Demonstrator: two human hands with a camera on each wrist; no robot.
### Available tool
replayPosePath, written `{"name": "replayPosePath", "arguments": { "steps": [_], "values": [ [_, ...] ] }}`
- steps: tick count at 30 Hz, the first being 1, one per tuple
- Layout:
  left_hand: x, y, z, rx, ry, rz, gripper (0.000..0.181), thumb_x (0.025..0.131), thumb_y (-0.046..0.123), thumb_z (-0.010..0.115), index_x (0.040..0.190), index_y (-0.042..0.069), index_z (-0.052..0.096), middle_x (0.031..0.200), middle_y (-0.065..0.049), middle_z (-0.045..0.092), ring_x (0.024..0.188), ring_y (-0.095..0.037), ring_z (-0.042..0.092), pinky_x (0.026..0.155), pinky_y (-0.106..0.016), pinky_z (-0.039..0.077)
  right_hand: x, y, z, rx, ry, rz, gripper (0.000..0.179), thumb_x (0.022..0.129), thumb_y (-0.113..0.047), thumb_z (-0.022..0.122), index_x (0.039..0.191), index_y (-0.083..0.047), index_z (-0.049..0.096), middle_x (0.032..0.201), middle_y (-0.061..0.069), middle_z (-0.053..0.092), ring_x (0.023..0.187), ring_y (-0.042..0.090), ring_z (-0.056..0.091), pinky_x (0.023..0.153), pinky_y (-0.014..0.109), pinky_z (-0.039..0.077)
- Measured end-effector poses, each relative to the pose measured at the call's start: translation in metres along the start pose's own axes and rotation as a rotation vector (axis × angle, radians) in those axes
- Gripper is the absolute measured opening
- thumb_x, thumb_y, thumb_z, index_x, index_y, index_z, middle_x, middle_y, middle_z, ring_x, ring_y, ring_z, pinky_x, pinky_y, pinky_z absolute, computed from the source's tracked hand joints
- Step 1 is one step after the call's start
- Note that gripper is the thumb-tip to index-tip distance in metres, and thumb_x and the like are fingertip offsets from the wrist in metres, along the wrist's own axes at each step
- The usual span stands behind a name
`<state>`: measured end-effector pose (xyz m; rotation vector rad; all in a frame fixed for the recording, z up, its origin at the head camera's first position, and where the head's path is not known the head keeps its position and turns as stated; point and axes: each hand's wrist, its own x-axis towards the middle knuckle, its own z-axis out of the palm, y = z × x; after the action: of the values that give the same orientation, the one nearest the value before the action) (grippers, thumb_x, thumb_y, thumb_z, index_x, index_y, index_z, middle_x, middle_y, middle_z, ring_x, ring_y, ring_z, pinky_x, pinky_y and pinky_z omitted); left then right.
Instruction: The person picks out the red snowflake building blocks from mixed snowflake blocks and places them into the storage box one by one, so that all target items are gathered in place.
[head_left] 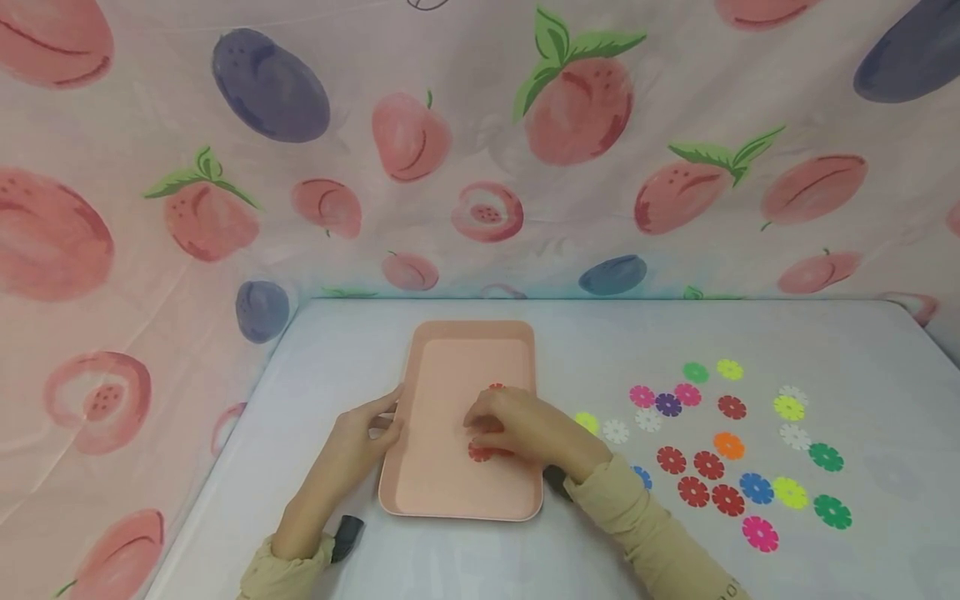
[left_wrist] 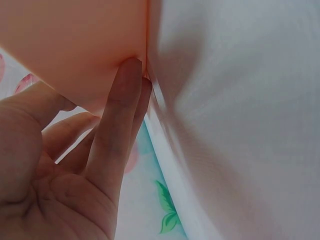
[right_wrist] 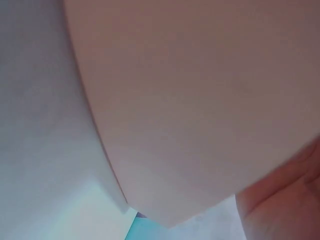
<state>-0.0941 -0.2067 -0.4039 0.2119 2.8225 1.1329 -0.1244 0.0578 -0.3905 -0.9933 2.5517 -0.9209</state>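
My left hand (head_left: pixel 360 437) grips the left side of a peach-coloured tray (head_left: pixel 442 487), fingers against its outer wall and thumb at the rim. In the left wrist view, the fingertips (left_wrist: pixel 127 77) touch the wall low down, close to the table. My right hand (head_left: pixel 517 425) is bent over the tray's right half, fingers curled down toward the thumb. A red notched plastic disc (head_left: pixel 479 452) lies on the tray beneath the thumb, and another red disc (head_left: pixel 497 387) peeks out above the knuckles. I cannot tell whether the fingertips pinch a disc.
Right of the tray, several notched discs lie scattered on the white tabletop, among them red (head_left: pixel 708 465), green (head_left: pixel 832 512), yellow (head_left: pixel 791 492), blue (head_left: pixel 756 488) and pink (head_left: pixel 761 533) ones. My right forearm crosses in front of some. A fruit-print cloth (head_left: pixel 547 242) hangs behind.
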Motion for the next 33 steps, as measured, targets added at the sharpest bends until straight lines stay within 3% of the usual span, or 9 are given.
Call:
{"name": "replayPosePath", "arguments": {
  "steps": [8,16,20,33],
  "values": [
    [0.000,0.000,0.001,0.000,-0.008,-0.011,0.054,0.095,0.012,0.064,0.147,0.009,0.049,0.123,-0.014,0.069,0.103,-0.025,0.070,0.082,-0.032,0.056,-0.004,0.001,-0.005,-0.013,-0.017,0.010,0.020,0.085,-0.017,0.080,0.103,-0.011,0.077,0.087,-0.007,0.067,0.081,0.012,0.060,0.077,0.023,0.055],
    [0.000,0.000,0.001,0.004,-0.002,0.000,0.054,0.095,0.012,0.064,0.146,0.009,0.049,0.121,-0.014,0.069,0.103,-0.025,0.070,0.081,-0.033,0.057,-0.013,0.000,-0.011,-0.016,-0.009,0.010,0.022,0.083,-0.016,0.080,0.104,-0.009,0.076,0.095,0.000,0.071,0.088,0.015,0.065,0.085,0.030,0.057],
    [0.000,0.000,0.001,0.001,-0.003,-0.002,0.054,0.095,0.012,0.064,0.147,0.009,0.049,0.123,-0.014,0.069,0.104,-0.025,0.070,0.080,-0.031,0.057,-0.016,-0.001,-0.015,-0.008,-0.022,0.049,0.023,0.083,-0.016,0.081,0.105,-0.010,0.075,0.096,0.000,0.071,0.089,0.015,0.066,0.085,0.032,0.058],
    [-0.001,0.000,0.000,-0.002,-0.008,0.001,0.055,0.095,0.010,0.063,0.148,0.009,0.047,0.129,-0.016,0.065,0.106,-0.026,0.069,0.080,-0.030,0.057,-0.028,0.004,-0.021,-0.011,-0.006,0.064,0.025,0.082,-0.016,0.082,0.105,-0.011,0.076,0.093,-0.001,0.069,0.083,0.011,0.062,0.080,0.027,0.057]
  ]
}}
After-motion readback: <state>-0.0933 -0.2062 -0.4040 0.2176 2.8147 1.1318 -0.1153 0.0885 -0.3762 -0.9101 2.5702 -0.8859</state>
